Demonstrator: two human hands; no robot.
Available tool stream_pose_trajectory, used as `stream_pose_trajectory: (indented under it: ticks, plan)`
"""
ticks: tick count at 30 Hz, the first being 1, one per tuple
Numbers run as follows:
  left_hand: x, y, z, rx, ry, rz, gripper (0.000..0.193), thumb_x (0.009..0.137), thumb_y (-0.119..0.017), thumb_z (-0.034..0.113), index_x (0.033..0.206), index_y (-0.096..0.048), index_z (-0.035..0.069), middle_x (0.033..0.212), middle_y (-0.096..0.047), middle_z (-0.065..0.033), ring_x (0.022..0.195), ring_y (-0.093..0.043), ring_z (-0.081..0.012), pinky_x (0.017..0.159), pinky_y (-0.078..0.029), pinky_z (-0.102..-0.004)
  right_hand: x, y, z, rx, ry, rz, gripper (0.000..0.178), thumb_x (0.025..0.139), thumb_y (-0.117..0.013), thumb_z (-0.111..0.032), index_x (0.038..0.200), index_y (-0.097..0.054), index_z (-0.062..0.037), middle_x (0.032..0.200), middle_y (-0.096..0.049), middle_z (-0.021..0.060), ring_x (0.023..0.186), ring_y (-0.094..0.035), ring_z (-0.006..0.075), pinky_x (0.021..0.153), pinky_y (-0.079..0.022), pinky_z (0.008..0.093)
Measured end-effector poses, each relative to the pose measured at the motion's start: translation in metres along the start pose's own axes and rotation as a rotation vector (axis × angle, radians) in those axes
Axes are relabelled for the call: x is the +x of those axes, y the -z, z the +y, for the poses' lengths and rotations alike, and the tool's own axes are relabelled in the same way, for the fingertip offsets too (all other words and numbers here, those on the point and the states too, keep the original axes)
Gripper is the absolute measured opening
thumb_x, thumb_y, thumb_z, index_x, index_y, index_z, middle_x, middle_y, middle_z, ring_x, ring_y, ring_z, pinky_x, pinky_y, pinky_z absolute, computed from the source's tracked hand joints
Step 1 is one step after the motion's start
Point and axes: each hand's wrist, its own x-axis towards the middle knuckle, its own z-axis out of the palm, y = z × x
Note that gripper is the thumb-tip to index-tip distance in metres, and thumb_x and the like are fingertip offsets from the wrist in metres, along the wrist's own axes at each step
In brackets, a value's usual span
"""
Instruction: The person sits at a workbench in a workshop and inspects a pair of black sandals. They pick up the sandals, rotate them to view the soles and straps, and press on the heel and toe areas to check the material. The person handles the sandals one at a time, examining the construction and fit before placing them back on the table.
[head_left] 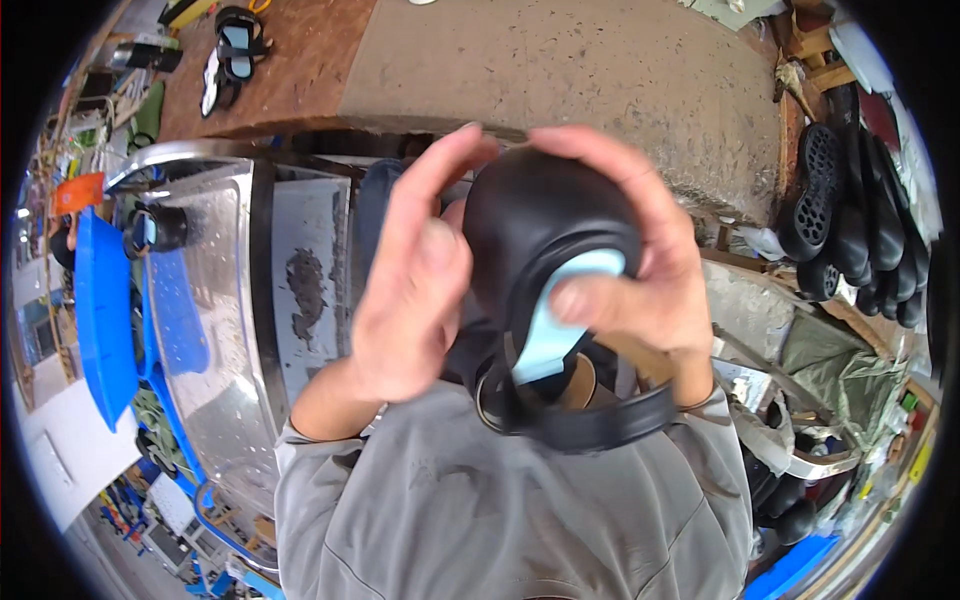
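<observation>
A black closed-toe sandal [545, 205] with a pale blue insole and a loose black strap is held up in front of my chest. My right hand [655, 260] grips it, fingers over the outer side and thumb pressed on the insole. Along the sandal's left side my left hand [410, 300] is raised, slightly blurred, its fingers apart and curved. Whether its fingertips touch the upper cannot be told.
Ahead is a brown worktable [560, 70] with another strappy sandal [237, 55] at its far left. Left of me stands a metal-framed clear bin [210, 320] beside a blue tray [103, 315]. Black shoe soles [815, 190] hang at the right.
</observation>
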Motion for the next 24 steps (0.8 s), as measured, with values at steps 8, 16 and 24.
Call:
stream_pose_trajectory:
  ticks: [8, 16, 24]
  plan:
    - [-0.053, 0.008, -0.015, -0.037, 0.265, -0.228, 0.045, 0.079, -0.073, 0.007, 0.117, -0.051, -0.003, 0.103, -0.058, -0.0087, 0.095, -0.059, -0.013, 0.084, -0.047, -0.0274, -0.009, 0.022, 0.044, 0.276, -0.082, 0.206, 0.087, 0.072, -0.074, -0.046, 0.134, -0.035, 0.0001, 0.121, -0.053, 0.0135, 0.111, -0.054, 0.0232, 0.096, -0.042, 0.0341]
    - [-0.058, 0.008, -0.006, -0.04, 0.373, -0.141, 0.034, 0.079, -0.074, 0.005, 0.107, -0.056, -0.003, 0.099, -0.058, -0.0073, 0.094, -0.061, -0.0119, 0.08, -0.049, -0.0245, -0.001, 0.022, 0.054, 0.21, -0.166, 0.168, 0.096, 0.067, -0.074, -0.056, 0.135, -0.035, -0.0002, 0.121, -0.053, 0.0147, 0.113, -0.053, 0.0255, 0.097, -0.042, 0.0356]
    - [-0.047, 0.009, -0.002, 0.119, 0.305, -0.144, 0.034, 0.081, -0.073, 0.012, 0.107, -0.059, -0.003, 0.091, -0.058, -0.0063, 0.083, -0.058, -0.0107, 0.071, -0.045, -0.0245, 0.005, 0.009, 0.043, 0.328, -0.201, 0.16, 0.09, 0.069, -0.076, -0.047, 0.134, -0.035, -0.0006, 0.122, -0.053, 0.0149, 0.112, -0.053, 0.0253, 0.097, -0.042, 0.0354]
